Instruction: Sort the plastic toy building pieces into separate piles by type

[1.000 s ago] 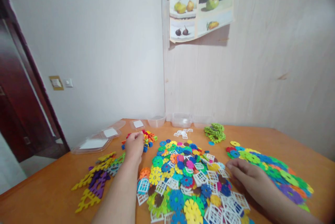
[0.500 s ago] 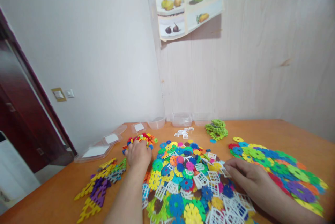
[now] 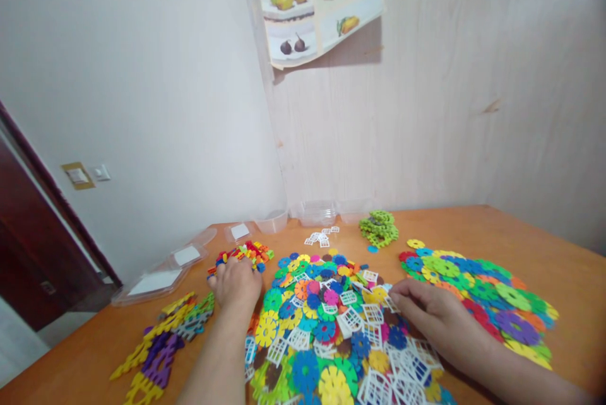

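A big heap of flat plastic pieces (image 3: 326, 323), coloured snowflake discs mixed with white window-like grids, lies on the orange wooden table (image 3: 558, 247) in front of me. My left hand (image 3: 237, 282) rests palm down at the heap's left edge, just below a small pile of tiny red, blue and yellow pieces (image 3: 243, 253); its fingers are curled and I cannot tell if it holds anything. My right hand (image 3: 428, 313) lies on the heap's right side, fingertips touching white grid pieces (image 3: 372, 313).
A spread of larger discs (image 3: 478, 288) covers the right of the table. A green stack (image 3: 377, 229) and a few white grids (image 3: 320, 238) sit farther back. Clear containers (image 3: 315, 212) and lids (image 3: 165, 269) line the wall. Yellow and purple comb shapes (image 3: 158, 345) lie left.
My left hand has drawn back from the small red and blue pile toward the heap's edge. My right hand has shifted slightly left over the white grids. The camera has turned right.
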Demonstrator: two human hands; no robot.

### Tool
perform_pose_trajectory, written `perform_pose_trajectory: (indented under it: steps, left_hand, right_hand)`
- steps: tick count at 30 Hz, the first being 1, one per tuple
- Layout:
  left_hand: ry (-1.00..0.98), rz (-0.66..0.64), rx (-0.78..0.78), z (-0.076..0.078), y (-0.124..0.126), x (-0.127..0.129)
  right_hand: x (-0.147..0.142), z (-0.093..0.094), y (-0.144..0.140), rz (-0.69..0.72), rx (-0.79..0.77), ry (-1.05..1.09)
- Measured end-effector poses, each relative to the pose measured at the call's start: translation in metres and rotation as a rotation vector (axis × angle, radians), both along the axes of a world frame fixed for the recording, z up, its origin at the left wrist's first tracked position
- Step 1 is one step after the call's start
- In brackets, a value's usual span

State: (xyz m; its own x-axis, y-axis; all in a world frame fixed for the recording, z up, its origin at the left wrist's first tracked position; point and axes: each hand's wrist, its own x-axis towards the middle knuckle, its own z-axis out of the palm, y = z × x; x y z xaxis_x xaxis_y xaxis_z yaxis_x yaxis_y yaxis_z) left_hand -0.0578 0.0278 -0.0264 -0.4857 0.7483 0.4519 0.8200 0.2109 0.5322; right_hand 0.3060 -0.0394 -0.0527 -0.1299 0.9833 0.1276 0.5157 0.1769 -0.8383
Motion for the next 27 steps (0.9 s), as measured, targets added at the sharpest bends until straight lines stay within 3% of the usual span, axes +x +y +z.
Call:
perform_pose_trajectory:
  steps: [7, 13, 17, 22, 27]
  left_hand:
    - [0.048, 0.02, -0.013, 0.001, -0.001, 0.001]
    - [-0.001, -0.042, 0.143, 0.01, -0.002, 0.008]
    - [-0.262, -0.315, 0.175, 0.025, -0.01, 0.039]
    - [-0.79, -0.796, -0.102, 0.038, -0.044, 0.1]
    - [-0.841, -0.943, -0.222, 0.041, -0.072, 0.132]
  right_hand:
    - [0.001, -0.002, 0.001, 0.002, 0.004, -0.035]
    - [0.0, 0.0, 0.001, -0.026, 0.028, 0.005]
    - [-0.005, 0.002, -0.003, -0.014, 0.116, 0.012]
    - [-0.021, 0.008, -0.015, 0.032, 0.29, -0.042]
    - [-0.034, 0.013, -0.026, 0.095, 0.314, -0.061]
